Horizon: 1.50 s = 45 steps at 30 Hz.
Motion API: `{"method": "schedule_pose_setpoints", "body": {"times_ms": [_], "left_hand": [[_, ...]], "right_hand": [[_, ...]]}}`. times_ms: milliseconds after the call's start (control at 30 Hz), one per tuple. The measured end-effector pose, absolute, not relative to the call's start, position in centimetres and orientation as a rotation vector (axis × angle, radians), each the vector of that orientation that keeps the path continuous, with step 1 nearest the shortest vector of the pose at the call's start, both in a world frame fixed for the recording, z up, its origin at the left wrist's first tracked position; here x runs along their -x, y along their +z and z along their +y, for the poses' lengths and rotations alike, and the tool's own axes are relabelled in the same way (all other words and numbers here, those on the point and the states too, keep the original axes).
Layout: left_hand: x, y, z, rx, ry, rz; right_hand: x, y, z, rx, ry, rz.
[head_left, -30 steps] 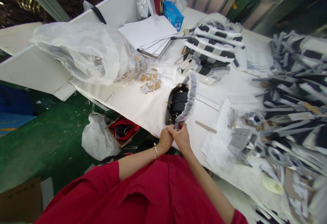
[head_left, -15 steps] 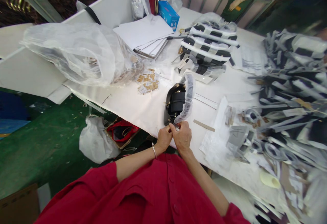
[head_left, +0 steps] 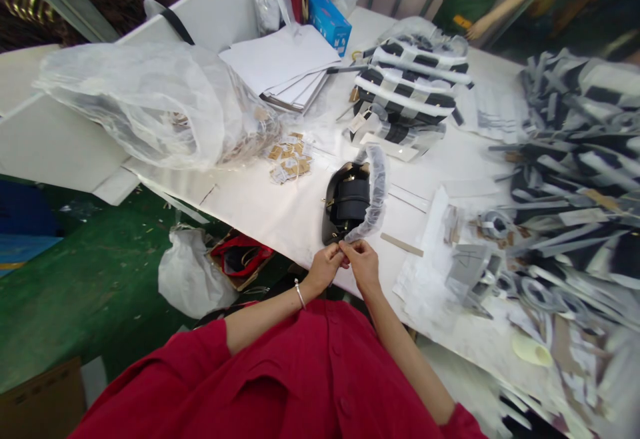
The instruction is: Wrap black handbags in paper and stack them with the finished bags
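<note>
A small black handbag (head_left: pixel 350 200) stands on the white table in front of me, with gold-coloured metal fittings. Its curved handle (head_left: pixel 379 192), covered in crinkled translucent wrap, arches along the bag's right side. My left hand (head_left: pixel 325 267) and my right hand (head_left: pixel 362 263) meet at the bag's near end. The fingertips of both are pinched closed at the lower end of the wrapped handle. The exact bit between them is hidden by the fingers. Left of the bag lies a little heap of brown and white tags (head_left: pixel 291 159).
A big translucent plastic bag (head_left: pixel 150 102) lies at the left, near stacked white sheets (head_left: pixel 280 59) and a blue box (head_left: pixel 330 24). Wrapped black bags (head_left: pixel 405 99) stand farther back. Wrapped straps (head_left: pixel 575 179) pile up at the right. Another person's hand (head_left: pixel 481 27) shows across the table.
My right hand has moved slightly to the right and its fingers have shifted, still pinched beside the left. The handbag stays in place. The other person's hand has moved right.
</note>
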<state>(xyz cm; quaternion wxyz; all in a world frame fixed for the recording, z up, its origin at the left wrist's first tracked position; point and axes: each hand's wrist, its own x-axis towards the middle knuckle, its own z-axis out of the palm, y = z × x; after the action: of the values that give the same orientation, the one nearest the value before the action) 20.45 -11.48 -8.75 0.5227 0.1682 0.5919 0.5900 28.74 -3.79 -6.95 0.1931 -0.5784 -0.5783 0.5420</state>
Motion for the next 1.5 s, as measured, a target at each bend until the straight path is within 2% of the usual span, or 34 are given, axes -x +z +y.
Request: {"method": "schedule_pose_setpoints", "body": {"times_ms": [67,233,433,600,767,933,1067,1267,1500], "left_hand": [[-20.6,-9.0,-11.5,-0.398,1.418,1.407],[-20.6,-8.9,-11.7,-0.299,1.466,1.257],[-20.4,-8.9,-11.6,-0.243,1.432,1.244],[-20.9,-9.9,-11.4,-0.457,1.266,1.241],[-18.8,-10.9,-12.3,-0.748,0.877,1.113],[-12.3,-11.6,-13.7,-1.157,0.542,1.354],[-6.5,-11.6,-10.5,-1.187,0.634,1.54],[-1.0,-11.2,0.8,-1.425,1.035,1.846],[1.9,-12.9,9.8,-1.704,0.991,1.587]], "right_hand": [[-28.9,-7.2,-3.5,1.644,1.528,-1.584],[-29.5,-7.6,-2.6,1.395,1.854,-1.551],[-30.6,-6.8,-1.8,1.295,1.946,-1.602],[-30.5,-7.2,-3.3,1.358,2.054,-1.557],[-30.2,-7.7,-3.5,1.42,1.836,-1.579],[-31.5,-7.4,-2.1,1.464,1.759,-1.618],[-32.8,-8.6,-1.7,1.545,1.652,-1.495],[-31.7,-11.2,-3.4,1.727,1.413,-1.415],[-28.0,-12.3,-6.0,1.649,1.372,-1.436]]}}
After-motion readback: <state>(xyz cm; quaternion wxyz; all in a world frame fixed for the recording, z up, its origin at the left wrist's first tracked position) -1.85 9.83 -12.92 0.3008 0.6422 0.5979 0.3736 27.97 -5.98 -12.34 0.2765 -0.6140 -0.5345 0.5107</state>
